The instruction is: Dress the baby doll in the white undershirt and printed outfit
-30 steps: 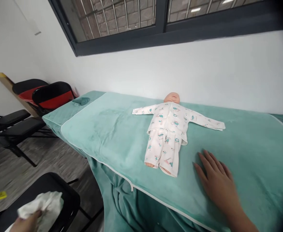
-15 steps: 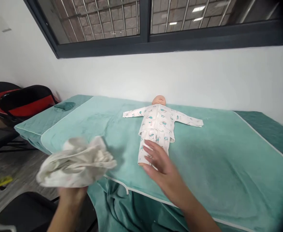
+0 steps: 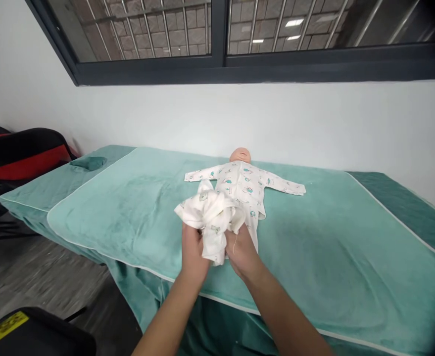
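A bunched white baby garment (image 3: 213, 212) with small printed figures is held up in front of me; its exact kind is hidden by the folds. My left hand (image 3: 194, 249) grips its left side and my right hand (image 3: 242, 249) its right side, the fingers of both mostly covered by cloth. Behind it a baby doll (image 3: 240, 155) lies on its back, arms spread, in a white printed long-sleeved top (image 3: 245, 183) and matching trousers (image 3: 253, 225). The bundle covers part of the doll's lower body.
A green sheet (image 3: 351, 237) with white piping covers the bed, which stands against a white wall under a barred window (image 3: 220, 29). Red and black chairs (image 3: 31, 153) stand at the left. A black chair (image 3: 35, 331) with a yellow label is at the lower left.
My left hand has brought the bundled garment from the left to the middle, in front of the doll. My right hand, open and apart before, now grips it too. The view has shifted slightly.
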Available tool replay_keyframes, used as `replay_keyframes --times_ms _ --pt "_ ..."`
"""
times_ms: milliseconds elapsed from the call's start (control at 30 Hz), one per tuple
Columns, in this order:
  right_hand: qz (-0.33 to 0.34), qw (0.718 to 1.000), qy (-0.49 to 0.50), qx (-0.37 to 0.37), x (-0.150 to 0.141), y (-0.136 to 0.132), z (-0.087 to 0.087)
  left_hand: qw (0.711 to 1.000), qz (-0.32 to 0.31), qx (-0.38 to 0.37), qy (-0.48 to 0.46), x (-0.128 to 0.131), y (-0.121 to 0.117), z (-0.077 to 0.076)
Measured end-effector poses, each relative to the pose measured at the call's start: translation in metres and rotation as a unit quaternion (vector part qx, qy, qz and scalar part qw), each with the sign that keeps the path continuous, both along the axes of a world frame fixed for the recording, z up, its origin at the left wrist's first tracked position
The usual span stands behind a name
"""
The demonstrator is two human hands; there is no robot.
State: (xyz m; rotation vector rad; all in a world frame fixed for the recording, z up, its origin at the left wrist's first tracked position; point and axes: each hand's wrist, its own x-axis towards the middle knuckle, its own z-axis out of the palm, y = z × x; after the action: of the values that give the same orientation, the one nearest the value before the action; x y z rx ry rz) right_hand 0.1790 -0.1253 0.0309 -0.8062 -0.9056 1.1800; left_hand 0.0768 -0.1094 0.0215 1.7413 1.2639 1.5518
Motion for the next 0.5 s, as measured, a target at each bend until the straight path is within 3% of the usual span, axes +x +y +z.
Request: replay_keyframes --times_ms 133,300,467,500 --pt "-0.046 0.999 0.007 -0.001 0.006 0.009 0.000 0.997 -0.007 0.064 0.052 0.012 0.006 0.005" --pt "-0.079 0.994 -0.072 -0.001 0.028 0.005 0.010 0.996 -0.082 -0.014 -0.014 0.023 0.013 0.010" --pt "-0.201 0.956 -0.213 0.005 0.110 -0.020 0.029 0.992 -0.122 -0.037 0.023 0.003 0.018 0.006" --pt "-0.262 0.924 -0.279 0.006 0.133 -0.025 0.028 0.993 -0.111 -0.041 0.029 -0.003 0.021 0.003"
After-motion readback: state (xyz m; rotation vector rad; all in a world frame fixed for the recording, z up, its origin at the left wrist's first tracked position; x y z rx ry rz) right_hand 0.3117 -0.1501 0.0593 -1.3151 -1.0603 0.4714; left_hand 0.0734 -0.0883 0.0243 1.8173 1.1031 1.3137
